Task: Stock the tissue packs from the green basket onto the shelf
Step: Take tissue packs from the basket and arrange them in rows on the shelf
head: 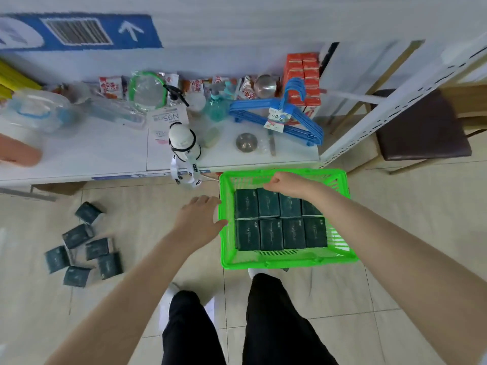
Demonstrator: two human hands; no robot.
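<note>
Head camera looks steeply down, close over green basket (pixel 287 262) and floor (pixel 395 299).

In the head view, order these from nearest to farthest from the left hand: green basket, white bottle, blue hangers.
From the left hand:
1. Green basket, touching it, on its right.
2. White bottle, on the shelf ahead.
3. Blue hangers, farther back, to the right.

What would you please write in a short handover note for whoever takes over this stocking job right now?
Left hand: open, fingers at the left rim of the green basket, holding nothing.
Right hand: closed into a loose fist over the basket's far end; no pack visible in it.
Basket on the floor in front of the white shelf, with eight dark green tissue packs in two rows.
Six more packs lie loose on the floor, left.
Done: no tissue packs visible on the shelf.
Left: all of them.
</note>
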